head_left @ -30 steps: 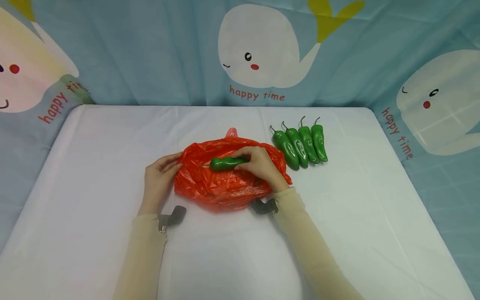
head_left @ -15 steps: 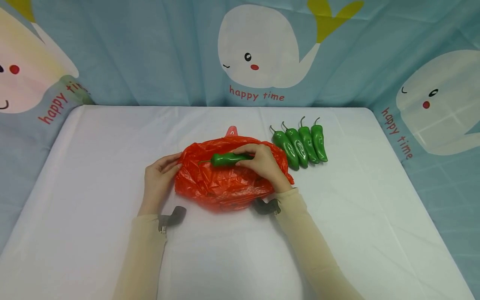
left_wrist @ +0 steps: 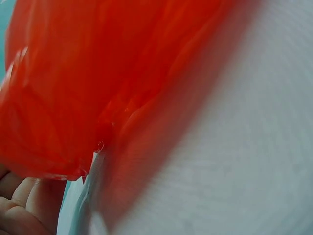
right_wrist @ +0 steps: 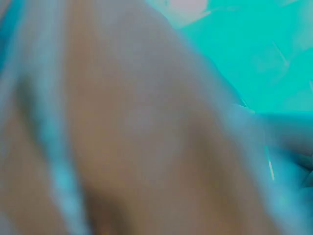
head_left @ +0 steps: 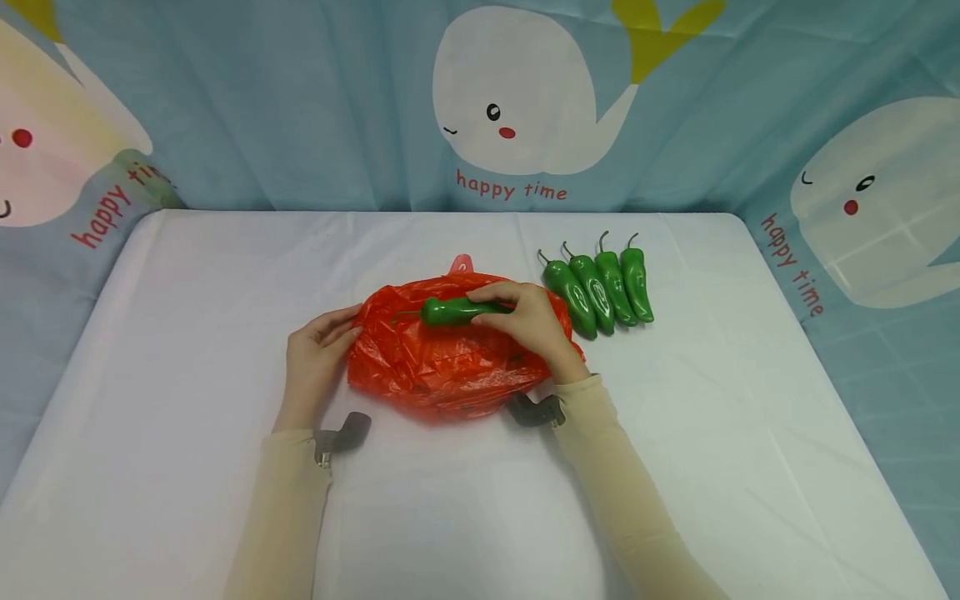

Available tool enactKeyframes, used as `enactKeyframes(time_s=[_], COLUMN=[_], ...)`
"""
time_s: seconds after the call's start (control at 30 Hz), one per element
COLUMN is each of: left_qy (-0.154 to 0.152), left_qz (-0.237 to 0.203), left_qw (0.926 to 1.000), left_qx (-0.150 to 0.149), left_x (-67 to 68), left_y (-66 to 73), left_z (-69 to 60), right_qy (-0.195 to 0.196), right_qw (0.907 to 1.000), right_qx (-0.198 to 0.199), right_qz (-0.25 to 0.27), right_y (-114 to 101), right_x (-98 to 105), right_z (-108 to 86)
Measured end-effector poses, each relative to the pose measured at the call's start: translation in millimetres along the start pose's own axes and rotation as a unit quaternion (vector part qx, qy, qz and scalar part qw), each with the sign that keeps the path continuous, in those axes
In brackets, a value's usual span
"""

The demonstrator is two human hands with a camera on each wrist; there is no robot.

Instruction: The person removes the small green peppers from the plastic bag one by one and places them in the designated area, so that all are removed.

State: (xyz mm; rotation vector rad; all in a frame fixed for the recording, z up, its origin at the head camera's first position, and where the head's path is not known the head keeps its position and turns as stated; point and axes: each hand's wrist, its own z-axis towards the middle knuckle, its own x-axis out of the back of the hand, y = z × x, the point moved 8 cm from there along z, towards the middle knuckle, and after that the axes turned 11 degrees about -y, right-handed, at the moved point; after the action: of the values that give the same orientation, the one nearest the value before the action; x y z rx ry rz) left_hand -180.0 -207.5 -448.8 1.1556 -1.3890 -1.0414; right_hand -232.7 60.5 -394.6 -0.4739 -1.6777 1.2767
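A crumpled red plastic bag (head_left: pixel 450 358) lies in the middle of the table, its mouth spread upward. My left hand (head_left: pixel 313 354) pinches its left edge between thumb and fingers; in the left wrist view the bag (left_wrist: pixel 63 98) hides most of those fingers (left_wrist: pixel 36 205). Over the mouth, my right hand (head_left: pixel 525 321) grips a green chili pepper (head_left: pixel 446 312) near its tip, with the stem pointing left. The pepper lies nearly level; whether it touches the plastic I cannot tell. The right wrist view is blurred and wrongly tinted.
Several green chili peppers (head_left: pixel 596 292) lie side by side right behind the bag, stems toward the back. A pinkish-red bag handle (head_left: pixel 462 263) sticks out behind. White cloth covers the table (head_left: pixel 187 333); a blue whale-print curtain (head_left: pixel 315 100) hangs along its far edge.
My right hand has moved the chili pepper slightly away from me and a little to the right. The left hand stays at the bag's edge, and the loose peppers have not moved.
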Motion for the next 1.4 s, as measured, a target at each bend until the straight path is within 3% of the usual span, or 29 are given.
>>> enactKeyframes(time_s=[0.27,0.7,1.4], left_qy=[-0.002,-0.003,-0.003], left_qz=[-0.004,0.002,0.026], left_qw=[1.0000,0.9999,0.9997], left_qx=[0.000,-0.011,-0.006], left_x=[-1.0,-0.3,-0.1], left_y=[1.4,0.6,2.1], left_z=[-0.1,-0.1,-0.5], right_qy=[0.030,0.058,0.129], right_qw=[0.9994,0.9900,0.9796], right_qx=[0.001,0.026,0.020], right_qz=[0.015,0.126,0.152], right_y=[-8.2,-9.2,2.2], right_x=[12.3,31.0,67.5], right_z=[-5.5,-13.4,-28.1])
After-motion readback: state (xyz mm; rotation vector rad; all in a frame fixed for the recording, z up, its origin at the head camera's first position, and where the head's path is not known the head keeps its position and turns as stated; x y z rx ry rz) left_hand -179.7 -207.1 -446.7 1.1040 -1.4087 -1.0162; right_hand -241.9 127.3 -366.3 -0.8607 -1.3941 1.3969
